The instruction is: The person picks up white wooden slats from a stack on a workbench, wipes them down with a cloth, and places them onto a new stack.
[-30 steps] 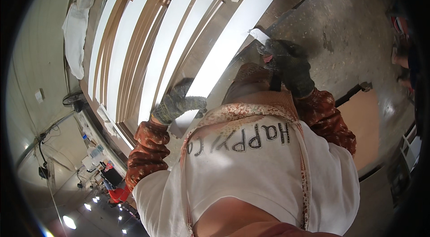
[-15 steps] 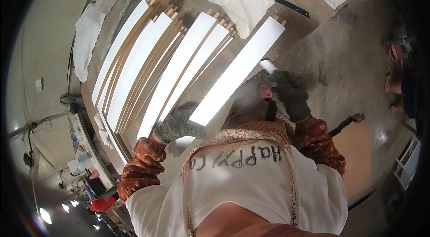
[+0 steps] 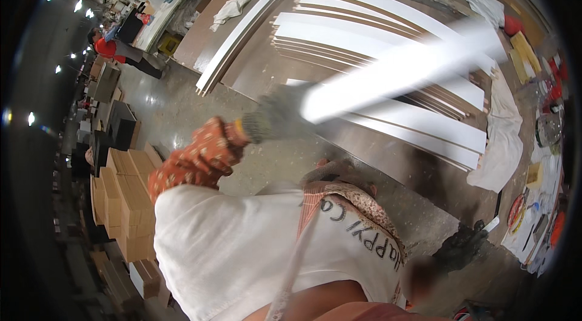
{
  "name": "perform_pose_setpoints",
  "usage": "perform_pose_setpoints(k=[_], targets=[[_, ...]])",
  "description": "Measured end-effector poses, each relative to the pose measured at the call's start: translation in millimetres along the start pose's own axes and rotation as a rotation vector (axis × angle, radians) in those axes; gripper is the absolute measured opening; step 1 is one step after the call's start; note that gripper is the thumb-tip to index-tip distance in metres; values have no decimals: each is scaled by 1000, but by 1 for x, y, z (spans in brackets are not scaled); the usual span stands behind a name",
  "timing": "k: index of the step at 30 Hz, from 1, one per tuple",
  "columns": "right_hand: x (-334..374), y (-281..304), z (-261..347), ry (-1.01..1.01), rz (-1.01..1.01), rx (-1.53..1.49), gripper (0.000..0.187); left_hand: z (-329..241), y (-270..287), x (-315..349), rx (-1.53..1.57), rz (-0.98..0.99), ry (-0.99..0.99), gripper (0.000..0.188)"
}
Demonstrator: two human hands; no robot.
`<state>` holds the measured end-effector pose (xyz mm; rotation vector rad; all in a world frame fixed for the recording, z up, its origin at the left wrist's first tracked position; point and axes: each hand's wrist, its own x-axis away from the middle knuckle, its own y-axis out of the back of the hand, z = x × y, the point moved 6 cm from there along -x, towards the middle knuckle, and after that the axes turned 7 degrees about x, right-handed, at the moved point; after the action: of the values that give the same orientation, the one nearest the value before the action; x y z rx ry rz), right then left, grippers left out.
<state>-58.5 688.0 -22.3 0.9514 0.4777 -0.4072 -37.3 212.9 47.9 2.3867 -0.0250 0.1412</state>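
My left hand [image 3: 280, 113], in a grey knit glove, is closed on the near end of a long white board [image 3: 394, 75]. The board is raised over the table and smeared by motion, slanting away to the right. Beneath it lie stacks of similar white boards [image 3: 424, 130] with brown edges, and small pegs stick out of some ends. Low on the right, my right hand [image 3: 459, 246] in a dark glove is away from the boards. A small flat white piece [image 3: 491, 224] juts from its fingers; its kind is not clear.
A separate narrow stack of boards [image 3: 242, 39] lies on the brown table [image 3: 203, 33], beside a crumpled white cloth [image 3: 235, 8]. Another white cloth [image 3: 500, 139] drapes at right, near tape rolls [image 3: 516, 212]. Cardboard boxes [image 3: 130, 200] stand left; a person in red [image 3: 109, 48] is farther back.
My view has turned to the left. The board at my left hand has come up off the table and swung over the stacks. My right hand still has the small white piece.
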Motion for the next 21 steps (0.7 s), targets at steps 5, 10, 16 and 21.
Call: perform_pose_setpoints(k=[5, 10, 16, 21], targets=[[-24, -27, 50, 161, -48, 262, 33, 90, 130, 44, 114, -521, 247, 65], [-34, -63, 113, 523, -121, 472, 30, 195, 191, 67, -364, -559, 395, 64], [-32, -56, 104, 321, -55, 279, 36, 200, 162, 12, -403, -385, 414, 64], [-33, -59, 91, -191, 43, -494, 33, 223, 151, -4, -408, -345, 391, 85]])
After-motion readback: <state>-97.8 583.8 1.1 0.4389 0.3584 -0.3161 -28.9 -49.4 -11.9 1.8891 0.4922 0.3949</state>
